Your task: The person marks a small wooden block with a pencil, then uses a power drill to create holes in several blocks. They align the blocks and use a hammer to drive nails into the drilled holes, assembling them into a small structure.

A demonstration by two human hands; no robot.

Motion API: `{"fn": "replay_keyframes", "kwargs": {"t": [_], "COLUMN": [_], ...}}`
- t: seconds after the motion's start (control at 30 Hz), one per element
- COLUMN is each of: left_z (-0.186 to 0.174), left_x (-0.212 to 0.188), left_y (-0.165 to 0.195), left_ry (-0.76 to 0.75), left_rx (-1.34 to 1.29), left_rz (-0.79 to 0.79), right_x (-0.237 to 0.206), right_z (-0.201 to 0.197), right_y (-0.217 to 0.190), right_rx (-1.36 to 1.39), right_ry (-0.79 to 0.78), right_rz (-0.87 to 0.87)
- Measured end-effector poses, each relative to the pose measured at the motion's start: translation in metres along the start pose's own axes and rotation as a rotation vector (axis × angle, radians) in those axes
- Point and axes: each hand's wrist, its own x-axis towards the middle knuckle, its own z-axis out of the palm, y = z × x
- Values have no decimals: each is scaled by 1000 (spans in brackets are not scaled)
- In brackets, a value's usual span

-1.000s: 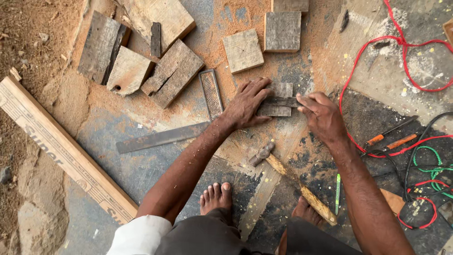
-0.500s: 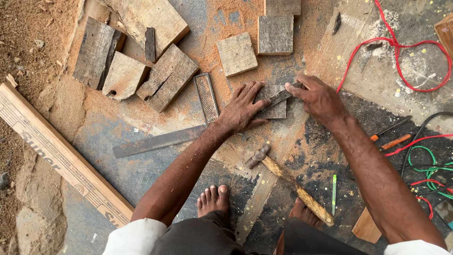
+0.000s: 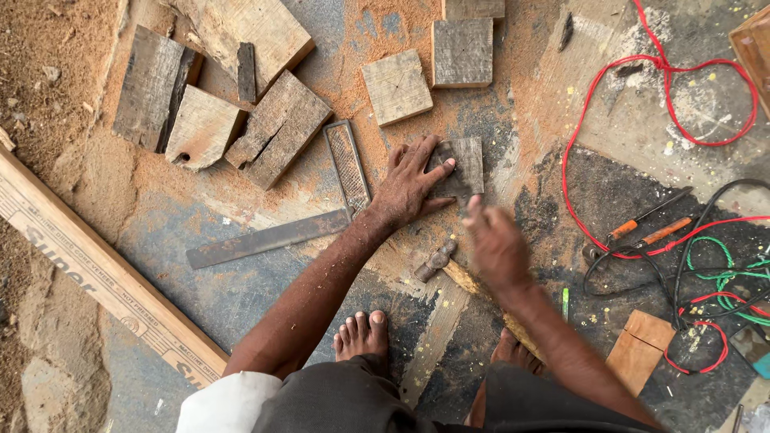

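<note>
L hand flat on dark block; R hand blurred, grip unclear; hammer, try square nearby.

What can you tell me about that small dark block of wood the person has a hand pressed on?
The small wood block is a flat, roughly square piece, grey-brown and weathered, with a rough dusty face. It lies flat on the sawdust-covered floor, just below two paler square blocks. The left hand rests on its left part, fingers spread across its face, pinning it down. The right hand, blurred, hovers just below its lower edge; whether it touches is unclear.
</note>
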Motion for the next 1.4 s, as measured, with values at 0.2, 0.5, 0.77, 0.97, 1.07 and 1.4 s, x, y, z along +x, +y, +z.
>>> {"fn": "replay_keyframes", "kwargs": {"t": [0.2,0.5,0.77,0.97,1.07,1.4], "left_z": [-1,-3,-6,3,10,18], "left_x": [-1,-3,-3,-5,-7,-40], "left_y": [1,6,10,9,16,63], "left_ry": [-40,-28,-64,-24,24,36], "left_rx": [-11,-77,-43,10,42,13], "left_rz": [-11,-5,-22,-60,-110,-269], "right_x": [-1,92,153,70,22,53], "right_z": [3,-51,-48,-52,-32,-33], "right_y": [-14,67,86,72,39,57], "right_rx": [34,156,-32,-16,-53,2], "right_ry": [202,67,55,-152,118,158], "right_rz": [-73,-209,-523,-102,-208,-159]}}
